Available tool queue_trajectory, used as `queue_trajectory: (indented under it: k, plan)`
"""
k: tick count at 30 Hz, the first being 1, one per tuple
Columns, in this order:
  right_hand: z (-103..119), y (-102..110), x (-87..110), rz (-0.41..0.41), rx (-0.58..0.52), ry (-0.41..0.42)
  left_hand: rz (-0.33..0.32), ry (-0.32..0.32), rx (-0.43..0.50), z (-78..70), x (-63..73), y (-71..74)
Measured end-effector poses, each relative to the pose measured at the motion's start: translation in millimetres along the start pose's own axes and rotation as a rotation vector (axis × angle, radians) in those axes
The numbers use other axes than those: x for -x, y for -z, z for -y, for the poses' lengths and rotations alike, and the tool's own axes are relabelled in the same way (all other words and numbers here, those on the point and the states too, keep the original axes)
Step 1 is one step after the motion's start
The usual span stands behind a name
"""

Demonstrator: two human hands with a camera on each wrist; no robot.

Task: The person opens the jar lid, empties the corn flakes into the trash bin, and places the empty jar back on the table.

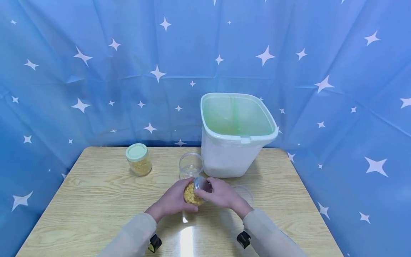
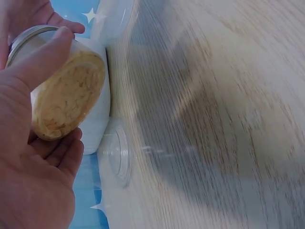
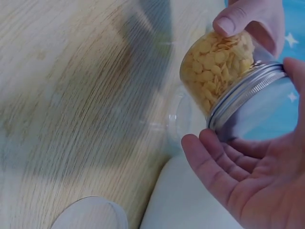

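A clear jar (image 1: pixel 191 196) of yellow flakes is held tilted on its side above the table. My left hand (image 1: pixel 173 198) grips its body, thumb on one side and fingers round the other; the jar's bottom faces the left wrist camera. At the jar's mouth sits a silver metal lid (image 3: pixel 255 102). My right hand (image 1: pixel 222 193) holds this lid by its rim, the thumb on one edge and fingertips on the opposite one. Whether the lid is screwed tight cannot be told.
An open white bin (image 1: pixel 229 159) stands at the back right of the wooden table (image 1: pixel 96 207). Just left of it is a clear empty container (image 1: pixel 191 166). Farther left stands a flake-filled jar with a pale green lid (image 1: pixel 137 152). A clear round disc (image 3: pixel 90 214) lies by my right wrist.
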State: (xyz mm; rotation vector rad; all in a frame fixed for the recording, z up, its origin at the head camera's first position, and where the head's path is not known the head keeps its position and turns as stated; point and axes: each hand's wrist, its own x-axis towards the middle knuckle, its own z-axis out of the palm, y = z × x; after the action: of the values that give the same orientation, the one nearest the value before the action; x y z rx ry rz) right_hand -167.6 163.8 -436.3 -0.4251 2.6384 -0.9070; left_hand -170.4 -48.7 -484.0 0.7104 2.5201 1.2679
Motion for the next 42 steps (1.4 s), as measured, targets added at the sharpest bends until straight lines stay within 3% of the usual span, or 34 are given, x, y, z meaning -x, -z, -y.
queue_trajectory:
  k: [13,42]
  plan:
    - [-1.0,-3.5,1.4,-0.025,0.029,0.016,-0.016,0.05,-0.129,-0.1,0.4,-1.5]
    - [1.1,-4.1,6.1,-0.01,0.091,0.1,-0.026,0.044,-0.109,3.7,3.7,3.8]
